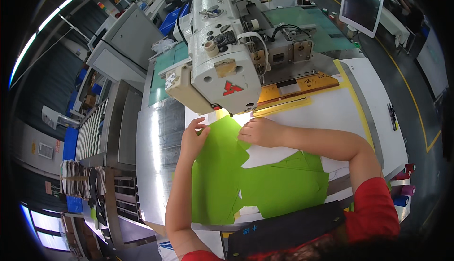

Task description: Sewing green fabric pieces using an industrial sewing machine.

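Bright green fabric pieces [222, 166] lie spread on the white work table [340, 105] in front of a large off-white industrial sewing machine [222, 48]. My left hand [194, 135] rests on the left edge of the green fabric just below the machine head, fingers pinching that edge. My right hand [260, 131] presses flat on the fabric's upper right corner, close under the lit needle area. A second green piece [288, 185] lies nearer my body on the right.
A yellow and wooden template frame [302, 90] sits behind my right hand. A metal table surface [158, 157] extends left. A monitor [362, 3] stands at the back right. Thread spools [404, 185] sit at the right edge. Stacked dark items [78, 178] lie far left.
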`<action>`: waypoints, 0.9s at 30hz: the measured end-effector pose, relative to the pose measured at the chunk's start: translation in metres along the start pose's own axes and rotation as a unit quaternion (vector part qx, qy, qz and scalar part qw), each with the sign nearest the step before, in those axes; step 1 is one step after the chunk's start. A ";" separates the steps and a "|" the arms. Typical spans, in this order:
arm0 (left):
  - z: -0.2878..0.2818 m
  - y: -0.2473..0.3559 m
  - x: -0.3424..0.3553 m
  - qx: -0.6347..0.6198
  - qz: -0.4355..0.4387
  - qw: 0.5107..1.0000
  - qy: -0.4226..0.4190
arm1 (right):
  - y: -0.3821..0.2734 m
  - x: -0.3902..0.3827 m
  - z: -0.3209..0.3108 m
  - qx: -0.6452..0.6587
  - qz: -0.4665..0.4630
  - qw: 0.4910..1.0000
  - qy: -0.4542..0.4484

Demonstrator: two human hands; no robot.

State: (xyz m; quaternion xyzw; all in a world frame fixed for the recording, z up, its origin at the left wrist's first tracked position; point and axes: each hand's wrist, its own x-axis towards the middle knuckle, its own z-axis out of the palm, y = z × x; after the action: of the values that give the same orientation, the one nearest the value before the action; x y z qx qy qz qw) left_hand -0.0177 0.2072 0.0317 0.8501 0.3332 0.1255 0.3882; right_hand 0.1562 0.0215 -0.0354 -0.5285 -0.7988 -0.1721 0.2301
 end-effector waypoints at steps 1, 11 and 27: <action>0.011 -0.018 0.007 0.030 0.108 0.991 0.072 | 0.005 -0.007 -0.005 -0.007 0.025 1.000 -0.004; 0.086 0.046 -0.049 0.140 0.392 0.907 -0.062 | 0.030 -0.119 -0.084 -0.165 0.239 0.956 -0.049; 0.152 0.080 -0.025 0.321 0.409 0.851 -0.074 | 0.034 -0.125 -0.095 -0.132 0.161 0.977 -0.048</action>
State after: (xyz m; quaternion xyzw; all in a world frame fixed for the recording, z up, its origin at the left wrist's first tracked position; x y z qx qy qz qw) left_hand 0.0726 0.0646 -0.0086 0.9935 -0.0530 0.0957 0.0302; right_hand 0.2474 -0.1104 -0.0241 -0.6837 -0.6836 -0.2108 0.1442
